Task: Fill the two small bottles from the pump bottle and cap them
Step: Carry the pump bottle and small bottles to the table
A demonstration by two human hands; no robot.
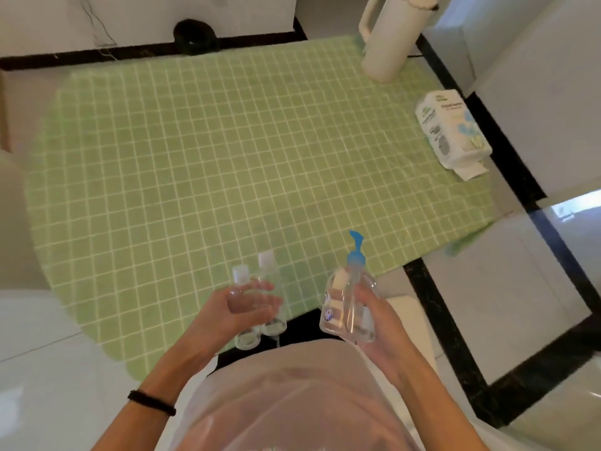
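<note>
My left hand grips two small clear bottles side by side above the table's near edge. The left small bottle and the right small bottle both carry white caps and look empty. My right hand holds the clear pump bottle with its blue pump head pointing away from me. The pump bottle has a white label and sits just right of the small bottles, apart from them.
A green checked cloth covers the table. A white tissue pack lies at the right edge and a tall cream jug stands at the far right corner. A black round object sits behind the table.
</note>
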